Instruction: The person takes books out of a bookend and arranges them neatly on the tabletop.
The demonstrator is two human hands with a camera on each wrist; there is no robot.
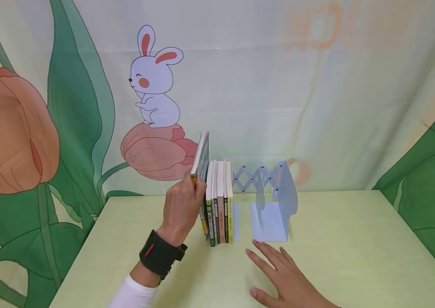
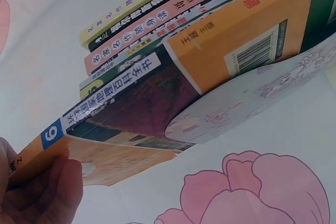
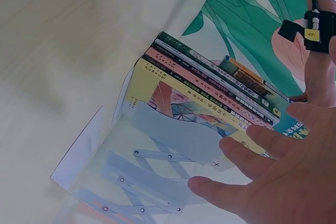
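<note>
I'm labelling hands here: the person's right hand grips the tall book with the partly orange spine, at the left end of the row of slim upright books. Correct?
No, the hand is wrong: the head view shows the left hand gripping the tall book at the left end of the row.

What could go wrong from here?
The book is held by the left hand near one end only, so it may twist or slip. It stands right beside the row of books, so it could drag a neighbour. The right hand, spread open, isn't gripping the bookend, which might slide.
</note>
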